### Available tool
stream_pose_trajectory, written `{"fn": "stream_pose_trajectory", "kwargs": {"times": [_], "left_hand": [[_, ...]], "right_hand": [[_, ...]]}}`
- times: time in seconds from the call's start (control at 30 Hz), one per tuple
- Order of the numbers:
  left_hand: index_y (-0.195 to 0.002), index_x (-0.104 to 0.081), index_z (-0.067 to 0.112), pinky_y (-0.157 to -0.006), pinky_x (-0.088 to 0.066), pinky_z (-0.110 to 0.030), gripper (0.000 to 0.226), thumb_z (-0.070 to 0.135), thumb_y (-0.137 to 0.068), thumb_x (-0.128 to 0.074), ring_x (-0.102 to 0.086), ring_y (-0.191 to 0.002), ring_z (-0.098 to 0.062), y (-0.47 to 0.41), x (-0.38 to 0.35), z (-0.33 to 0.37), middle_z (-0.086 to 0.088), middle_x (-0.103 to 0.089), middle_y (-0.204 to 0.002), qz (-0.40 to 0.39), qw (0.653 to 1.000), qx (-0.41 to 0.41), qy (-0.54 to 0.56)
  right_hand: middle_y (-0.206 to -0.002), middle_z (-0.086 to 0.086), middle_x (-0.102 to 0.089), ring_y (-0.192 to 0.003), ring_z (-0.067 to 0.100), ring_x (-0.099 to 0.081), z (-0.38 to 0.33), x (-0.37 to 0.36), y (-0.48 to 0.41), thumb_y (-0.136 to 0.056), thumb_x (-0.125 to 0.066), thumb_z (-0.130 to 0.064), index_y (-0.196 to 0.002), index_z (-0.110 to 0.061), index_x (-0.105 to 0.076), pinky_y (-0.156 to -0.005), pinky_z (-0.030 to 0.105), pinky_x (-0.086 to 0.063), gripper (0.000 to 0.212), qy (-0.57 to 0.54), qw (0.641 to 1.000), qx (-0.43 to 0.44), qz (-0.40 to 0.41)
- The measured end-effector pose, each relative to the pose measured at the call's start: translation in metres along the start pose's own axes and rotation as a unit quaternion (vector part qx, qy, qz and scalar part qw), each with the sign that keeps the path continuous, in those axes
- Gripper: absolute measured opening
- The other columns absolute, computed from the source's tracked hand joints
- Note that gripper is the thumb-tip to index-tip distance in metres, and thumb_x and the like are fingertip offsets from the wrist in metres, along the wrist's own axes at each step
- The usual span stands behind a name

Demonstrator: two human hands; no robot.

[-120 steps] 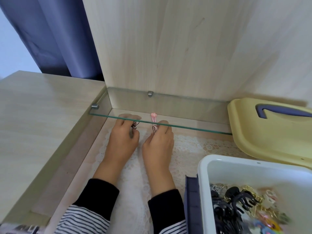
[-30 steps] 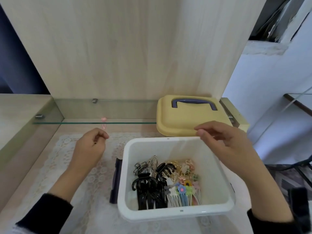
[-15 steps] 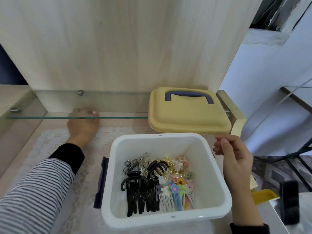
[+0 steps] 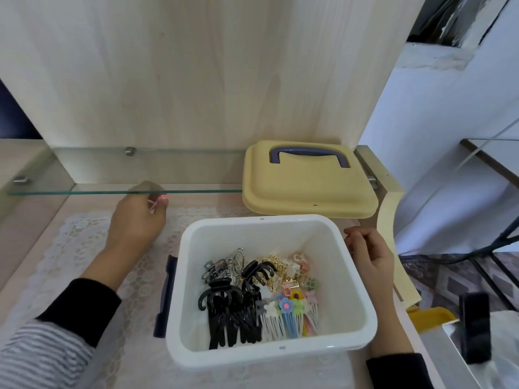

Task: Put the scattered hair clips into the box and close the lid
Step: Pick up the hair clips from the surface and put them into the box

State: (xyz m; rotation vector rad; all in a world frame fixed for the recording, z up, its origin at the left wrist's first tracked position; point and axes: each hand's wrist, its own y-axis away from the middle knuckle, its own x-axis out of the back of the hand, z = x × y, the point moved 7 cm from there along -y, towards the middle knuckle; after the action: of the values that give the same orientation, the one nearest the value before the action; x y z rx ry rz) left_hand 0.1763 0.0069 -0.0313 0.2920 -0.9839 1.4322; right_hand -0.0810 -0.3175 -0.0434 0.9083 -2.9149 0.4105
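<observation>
Just under the near edge of the glass shelf, the left hand has drawn back with a pink hair clip pinched in its fingertips, probably bound for the open white box, while the right hand waits loosely curled and empty beside its right rim.

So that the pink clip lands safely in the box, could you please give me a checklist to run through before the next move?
1. Pink clip pinched by left hand: ok.
2. White box open, with room inside: ok.
3. Clearance from glass shelf: not ok, the hand reaches under its front edge.
4. Right hand steadying box: cannot tell, it sits beside the rim.
5. Yellow lid off, lying behind the box: ok.
</observation>
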Motion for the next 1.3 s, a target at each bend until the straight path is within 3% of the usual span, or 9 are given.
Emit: {"fn": "stream_pose_trajectory", "kwargs": {"times": [0.17,0.3,0.43,0.5,0.6,0.73,0.97,1.13,1.3], "left_hand": [[-0.09,-0.061,0.022,-0.068,-0.04,-0.025,0.002,0.021,-0.091,-0.06,-0.061,-0.078,-0.016,0.038,0.031,0.014,0.006,-0.063,-0.086,-0.048,0.999,0.021,0.007],[-0.083,-0.06,0.031,-0.06,-0.039,-0.017,0.008,0.028,-0.09,-0.062,-0.061,-0.072,-0.003,0.057,0.066,0.038,0.015,-0.064,-0.081,-0.061,0.997,0.042,0.036],[-0.093,-0.063,0.04,-0.059,-0.046,-0.005,0.006,0.037,-0.089,-0.061,-0.062,-0.071,0.004,0.071,0.109,0.096,0.024,-0.064,-0.088,-0.009,0.991,-0.018,0.129],[-0.095,-0.067,0.041,-0.064,-0.047,-0.004,0.01,0.036,-0.088,-0.062,-0.065,-0.07,0.001,0.08,0.11,0.128,0.02,-0.067,-0.086,-0.051,0.976,-0.029,0.212],[-0.087,-0.072,0.035,-0.072,-0.056,-0.019,0.009,0.027,-0.084,-0.067,-0.07,-0.071,-0.008,0.096,0.084,0.169,0.01,-0.072,-0.078,-0.206,0.93,-0.016,0.305],[-0.086,-0.07,0.029,-0.078,-0.056,-0.027,0.004,0.027,-0.084,-0.07,-0.071,-0.077,-0.008,0.112,0.032,0.192,0.01,-0.073,-0.083,-0.363,0.9,-0.033,0.241],[-0.091,-0.069,0.015,-0.072,-0.058,-0.025,0.006,0.012,-0.086,-0.068,-0.066,-0.065,-0.005,0.128,-0.04,0.19,-0.001,-0.069,-0.085,-0.507,0.85,-0.027,0.142],[-0.092,-0.069,0.02,-0.063,-0.049,-0.015,0.008,0.019,-0.084,-0.071,-0.059,-0.059,0.001,0.131,-0.056,0.19,0.003,-0.071,-0.087,-0.528,0.844,-0.072,0.063],[-0.091,-0.07,0.022,-0.072,-0.057,-0.029,0.011,0.022,-0.081,-0.074,-0.067,-0.077,-0.009,0.134,-0.059,0.182,0.006,-0.071,-0.086,-0.513,0.854,-0.087,0.025]], "right_hand": [[-0.081,0.008,-0.064,-0.07,0.02,-0.059,0.0,0.0,0.002,-0.091,-0.052,-0.014,-0.085,-0.01,-0.063,-0.062,0.033,-0.047,0.013,0.021,1.0,-0.011,-0.01],[-0.077,0.008,-0.063,-0.061,0.006,-0.057,-0.01,0.0,0.003,-0.093,-0.049,-0.007,-0.088,-0.005,-0.063,-0.055,0.018,-0.046,0.014,0.012,1.0,-0.016,-0.012],[-0.071,0.004,-0.06,-0.066,0.015,-0.057,-0.022,0.008,-0.007,-0.092,-0.051,-0.013,-0.085,-0.01,-0.064,-0.065,0.03,-0.05,0.015,0.005,1.0,-0.012,-0.025],[-0.068,0.0,-0.061,-0.066,0.015,-0.057,-0.037,0.015,-0.014,-0.087,-0.053,-0.02,-0.078,-0.016,-0.065,-0.067,0.033,-0.049,0.015,0.005,1.0,-0.001,-0.026],[-0.063,-0.002,-0.06,-0.062,0.013,-0.056,-0.063,0.022,-0.023,-0.084,-0.054,-0.023,-0.069,-0.02,-0.061,-0.065,0.034,-0.048,0.017,0.042,0.998,0.023,-0.034],[-0.063,-0.002,-0.063,-0.06,0.011,-0.057,-0.073,0.025,-0.029,-0.085,-0.054,-0.018,-0.071,-0.016,-0.063,-0.067,0.035,-0.05,0.016,0.091,0.993,-0.008,-0.069],[-0.07,0.004,-0.066,-0.06,0.007,-0.057,-0.068,0.023,-0.027,-0.086,-0.056,-0.017,-0.079,-0.007,-0.064,-0.07,0.033,-0.05,0.015,0.124,0.987,-0.033,-0.098],[-0.069,0.003,-0.067,-0.063,0.01,-0.059,-0.071,0.02,-0.028,-0.085,-0.056,-0.018,-0.08,-0.01,-0.066,-0.072,0.038,-0.053,0.013,0.136,0.985,-0.027,-0.102],[-0.068,-0.001,-0.067,-0.061,0.008,-0.06,-0.074,0.017,-0.03,-0.085,-0.057,-0.019,-0.08,-0.011,-0.066,-0.074,0.04,-0.054,0.013,0.147,0.983,-0.02,-0.111]]}}
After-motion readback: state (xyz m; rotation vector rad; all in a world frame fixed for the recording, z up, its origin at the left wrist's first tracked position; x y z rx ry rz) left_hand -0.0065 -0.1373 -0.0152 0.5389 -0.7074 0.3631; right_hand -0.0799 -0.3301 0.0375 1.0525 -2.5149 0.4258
